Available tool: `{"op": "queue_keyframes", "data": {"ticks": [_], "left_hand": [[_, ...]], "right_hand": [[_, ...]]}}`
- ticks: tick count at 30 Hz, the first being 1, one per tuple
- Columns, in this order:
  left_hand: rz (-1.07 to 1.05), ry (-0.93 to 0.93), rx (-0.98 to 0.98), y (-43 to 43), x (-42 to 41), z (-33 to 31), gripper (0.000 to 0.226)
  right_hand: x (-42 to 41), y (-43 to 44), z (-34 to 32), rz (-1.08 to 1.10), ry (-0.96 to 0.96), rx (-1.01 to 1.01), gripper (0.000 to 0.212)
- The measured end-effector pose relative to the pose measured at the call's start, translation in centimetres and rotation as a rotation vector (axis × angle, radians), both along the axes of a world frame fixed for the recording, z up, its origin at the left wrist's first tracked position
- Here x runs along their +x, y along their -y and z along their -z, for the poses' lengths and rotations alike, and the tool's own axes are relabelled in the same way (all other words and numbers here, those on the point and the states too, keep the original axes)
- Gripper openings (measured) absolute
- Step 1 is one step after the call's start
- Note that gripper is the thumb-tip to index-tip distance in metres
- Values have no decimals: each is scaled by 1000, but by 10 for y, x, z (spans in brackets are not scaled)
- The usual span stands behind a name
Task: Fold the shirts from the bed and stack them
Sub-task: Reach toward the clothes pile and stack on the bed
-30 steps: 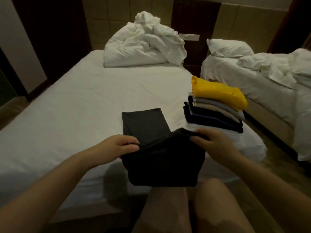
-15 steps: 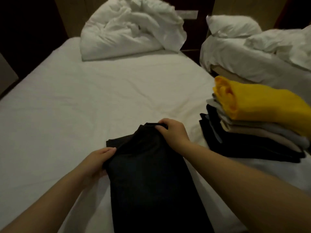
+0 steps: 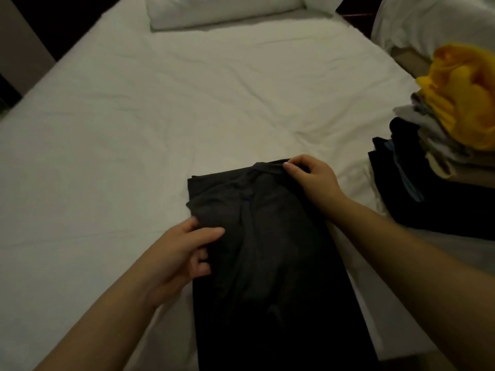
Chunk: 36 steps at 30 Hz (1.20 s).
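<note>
Folded into a long, narrow panel and laid flat on the white cotton bedsheet [image 3: 160, 116]: 1 dark charcoal cloth shirt [image 3: 262, 236], reaching from the near edge of view up to a spot between the 2 hands. Pinched at its far, collar-end edge by the right hand [image 3: 310, 178], thumb and curled fingertips closed on the cloth. Gripped at its left edge by the left hand [image 3: 182, 253], thumb lying across the top of the fabric, fingers curled in at the fold.

Probably the lengthwise folds done, with the far edge now being squared up or readied for a crosswise fold; hard to say which.

To the right of the right hand, well apart from it: a stack of folded shirts [image 3: 417, 188] in black, grey and beige cloth, topped by 1 bright yellow folded garment [image 3: 466, 95]. Going by that pile, most of the job finished. Left to do: complete this shirt and lift it onto the stack. No other loose shirt visible on the sheet, though not all of the bed in view.

Beyond both hands, at the far end: white rumpled bedding [image 3: 214, 9]. Further right, past the stack: a neighbouring bed [image 3: 428, 22] in white linen.
</note>
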<state>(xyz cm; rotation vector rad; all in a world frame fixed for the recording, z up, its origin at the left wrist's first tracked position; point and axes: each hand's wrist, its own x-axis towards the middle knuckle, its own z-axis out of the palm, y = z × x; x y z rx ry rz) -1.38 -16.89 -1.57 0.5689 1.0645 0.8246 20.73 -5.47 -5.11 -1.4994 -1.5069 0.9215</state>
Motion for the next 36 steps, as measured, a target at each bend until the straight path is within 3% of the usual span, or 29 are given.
{"op": "queue_keyframes", "data": {"ticks": [4, 6, 10, 12, 14, 17, 21, 23, 26, 31, 36], "left_hand": [[-142, 308, 158, 2, 6, -20, 43], [-176, 403, 120, 0, 3, -16, 34], [-269, 515, -29, -5, 4, 13, 48], [-287, 451, -65, -4, 4, 21, 36], [-280, 309, -101, -5, 8, 21, 42], [-311, 247, -95, -13, 15, 19, 43], [-425, 231, 23, -22, 10, 24, 30], [-429, 183, 11, -19, 5, 27, 31], [-411, 25, 8, -11, 5, 28, 31], [-454, -152, 81, 11, 16, 28, 50], [-401, -267, 97, 49, 26, 28, 47]], "right_hand": [[3, 9, -26, -43, -232, -8, 14], [4, 9, -35, -35, -313, 8, 14], [-8, 2, -20, -43, -148, -93, 7], [-12, 1, -6, -46, -35, -125, 9], [-11, 0, -2, -41, -36, -134, 17], [-9, -2, -13, -118, -68, -159, 15], [-6, -10, -27, -5, -192, 48, 19], [-5, -13, -20, -13, -63, 23, 16], [-5, -11, 0, -62, 236, -75, 35], [-4, 11, 0, 61, 183, -60, 60], [14, 82, 6, 67, 265, -47, 71]]}}
